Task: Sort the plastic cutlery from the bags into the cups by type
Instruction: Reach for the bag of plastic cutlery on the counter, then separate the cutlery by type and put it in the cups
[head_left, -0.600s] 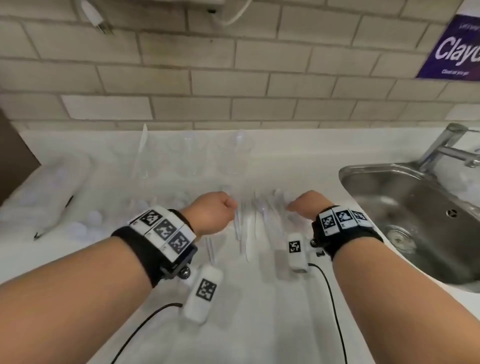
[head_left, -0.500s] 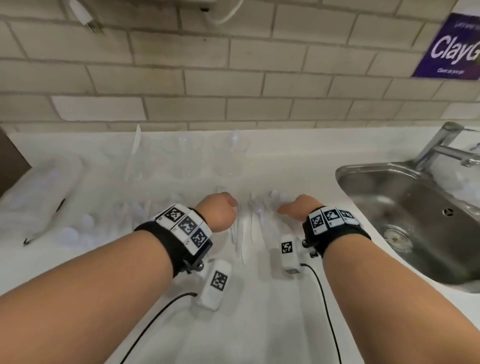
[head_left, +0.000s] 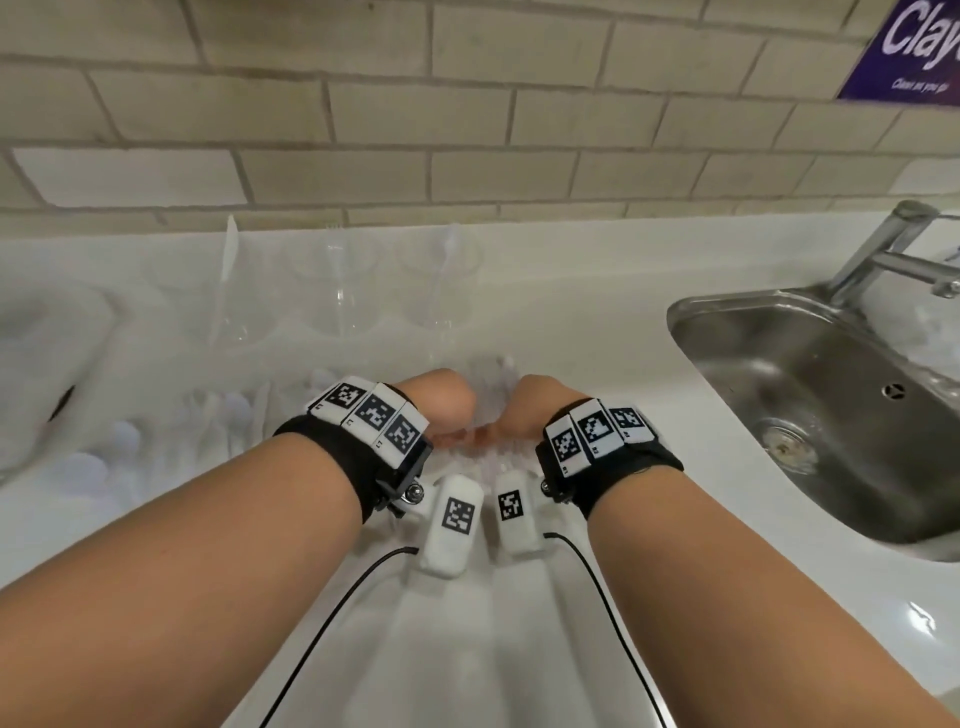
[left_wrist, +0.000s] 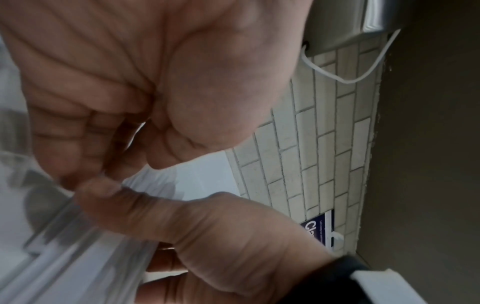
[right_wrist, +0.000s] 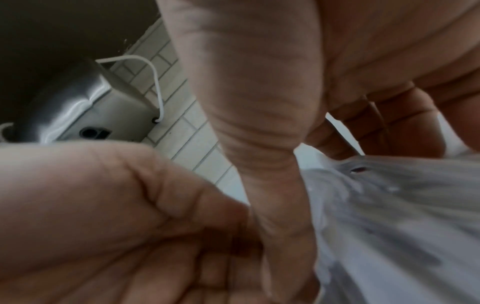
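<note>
Both hands (head_left: 480, 410) gathering white cutlery (head_left: 485, 457).

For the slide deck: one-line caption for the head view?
Both hands, left hand and right hand, meet over a clear plastic bag of white cutlery before three clear plastic cups.

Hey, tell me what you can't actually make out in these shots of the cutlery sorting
- Head view: the fingers of left hand and right hand are hidden behind wrists and wristbands.
- Head view: the clear cups and white cutlery wash out against the white counter; types are unreadable.
- Right wrist view: the plastic bag is blurred, contents unclear.
- Head view: the purple sign is cut off by the edge.
</note>
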